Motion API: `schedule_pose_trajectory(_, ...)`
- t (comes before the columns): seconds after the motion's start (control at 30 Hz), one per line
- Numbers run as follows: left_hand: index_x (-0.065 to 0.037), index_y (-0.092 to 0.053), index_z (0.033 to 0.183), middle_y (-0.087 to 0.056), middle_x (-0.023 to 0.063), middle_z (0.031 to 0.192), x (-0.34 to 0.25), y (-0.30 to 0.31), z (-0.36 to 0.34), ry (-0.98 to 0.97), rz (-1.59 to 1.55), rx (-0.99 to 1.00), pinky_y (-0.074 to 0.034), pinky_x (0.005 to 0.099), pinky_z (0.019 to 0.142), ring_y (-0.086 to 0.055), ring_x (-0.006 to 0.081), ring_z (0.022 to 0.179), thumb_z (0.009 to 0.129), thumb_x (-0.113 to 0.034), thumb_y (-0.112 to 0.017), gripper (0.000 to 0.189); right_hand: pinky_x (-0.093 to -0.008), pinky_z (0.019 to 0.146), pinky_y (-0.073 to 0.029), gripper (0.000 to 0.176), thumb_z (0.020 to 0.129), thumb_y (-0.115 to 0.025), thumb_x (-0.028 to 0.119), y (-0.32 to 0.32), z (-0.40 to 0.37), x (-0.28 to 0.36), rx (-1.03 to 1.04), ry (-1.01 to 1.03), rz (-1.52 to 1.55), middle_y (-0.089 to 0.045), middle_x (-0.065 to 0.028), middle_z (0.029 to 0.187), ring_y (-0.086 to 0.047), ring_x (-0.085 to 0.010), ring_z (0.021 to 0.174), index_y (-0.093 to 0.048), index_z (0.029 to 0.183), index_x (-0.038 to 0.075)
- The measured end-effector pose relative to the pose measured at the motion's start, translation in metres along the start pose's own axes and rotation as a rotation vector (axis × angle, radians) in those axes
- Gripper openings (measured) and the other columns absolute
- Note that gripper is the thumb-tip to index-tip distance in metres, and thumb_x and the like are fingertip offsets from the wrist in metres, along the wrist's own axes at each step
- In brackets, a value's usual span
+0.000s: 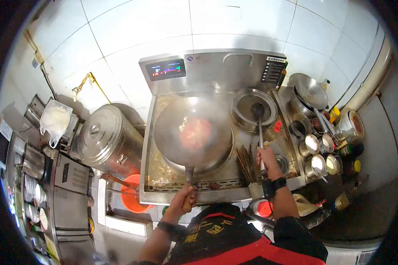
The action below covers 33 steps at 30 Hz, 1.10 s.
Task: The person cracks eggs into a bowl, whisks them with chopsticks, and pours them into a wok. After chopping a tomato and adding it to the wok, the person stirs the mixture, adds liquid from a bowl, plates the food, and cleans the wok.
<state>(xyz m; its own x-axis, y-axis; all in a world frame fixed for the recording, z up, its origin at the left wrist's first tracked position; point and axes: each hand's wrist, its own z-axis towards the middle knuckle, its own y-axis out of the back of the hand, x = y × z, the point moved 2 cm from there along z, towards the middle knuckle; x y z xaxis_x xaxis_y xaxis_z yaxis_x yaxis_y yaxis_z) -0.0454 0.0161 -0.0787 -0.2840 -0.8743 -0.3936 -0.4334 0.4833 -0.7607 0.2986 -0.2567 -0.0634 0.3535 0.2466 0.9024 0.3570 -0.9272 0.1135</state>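
My left hand [185,200] is closed round the wooden handle of a large wok [169,148], which sits on the steel stove. Reddish food with some pale pieces [194,134] lies in the wok under rising steam. My right hand [269,161] grips the long handle of a ladle [258,110], whose dark bowl is over a round metal pot [237,120] at the back right of the stove. A bundle of thin sticks, a bamboo brush [246,165], stands just left of my right hand.
A large lidded steel drum [102,134] stands left of the stove, with an orange bucket [132,201] below. At the right are a perforated strainer [308,90] and several seasoning bowls [317,164]. The control panel [166,70] is on the backsplash.
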Motion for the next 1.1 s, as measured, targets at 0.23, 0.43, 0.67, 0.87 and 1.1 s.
schedule_pose_trajectory(0.23,-0.011,-0.053,0.107,-0.05,0.0006,0.073,0.001,-0.005,-0.006,-0.009,-0.02,-0.014,-0.04,0.0282,0.051,-0.048,0.0136,0.056,0.093,-0.025,-0.061,0.021,-0.0292,0.034,-0.038,0.024,0.097,-0.051,0.03,-0.004,-0.088,0.065,0.365,-0.245,0.709,-0.038,0.0048,0.052,-0.04,-0.0112,0.041,-0.053,0.081,0.012)
schedule_pose_trajectory(0.43,-0.013,-0.051,0.1,-0.05,-0.0001,0.073,0.001,-0.006,-0.006,-0.038,-0.045,-0.041,-0.042,0.0303,0.049,-0.049,0.0135,0.056,0.092,-0.023,-0.062,0.016,-0.0218,0.038,-0.039,0.031,0.101,-0.048,0.022,-0.024,-0.183,0.097,0.522,-0.309,1.031,-0.044,0.0026,0.07,-0.04,-0.0046,0.048,-0.05,0.125,0.002)
schedule_pose_trajectory(0.67,-0.012,-0.049,0.098,-0.052,0.0003,0.073,-0.002,-0.013,-0.01,-0.049,0.002,-0.054,-0.044,0.029,0.046,-0.051,0.012,0.055,0.093,-0.024,-0.062,0.018,-0.0246,0.037,-0.038,0.024,0.097,-0.056,0.028,-0.074,-0.186,0.08,0.398,-0.291,0.368,-0.046,0.0021,0.066,-0.043,-0.0078,0.045,-0.053,0.113,0.01)
schedule_pose_trajectory(0.87,-0.011,-0.048,0.097,-0.052,0.0013,0.073,-0.002,-0.008,-0.011,-0.049,0.044,-0.065,-0.047,0.0306,0.046,-0.051,0.0119,0.054,0.093,-0.024,-0.062,0.019,-0.0495,0.052,-0.047,0.043,0.093,-0.053,0.022,-0.144,-0.085,-0.011,-0.034,0.793,-0.99,-0.061,-0.0219,0.069,-0.059,-0.0382,0.054,-0.045,0.132,0.006)
schedule_pose_trajectory(1.1,-0.008,-0.048,0.095,-0.054,0.003,0.075,-0.001,0.001,-0.006,-0.089,0.058,-0.07,-0.048,0.0322,0.048,-0.055,0.0136,0.057,0.094,-0.029,-0.062,0.025,-0.0545,0.075,-0.047,0.062,0.088,-0.054,0.018,-0.093,-0.187,-0.018,0.272,0.511,-1.31,-0.064,-0.0279,0.087,-0.062,-0.0466,0.082,-0.036,0.147,0.015)
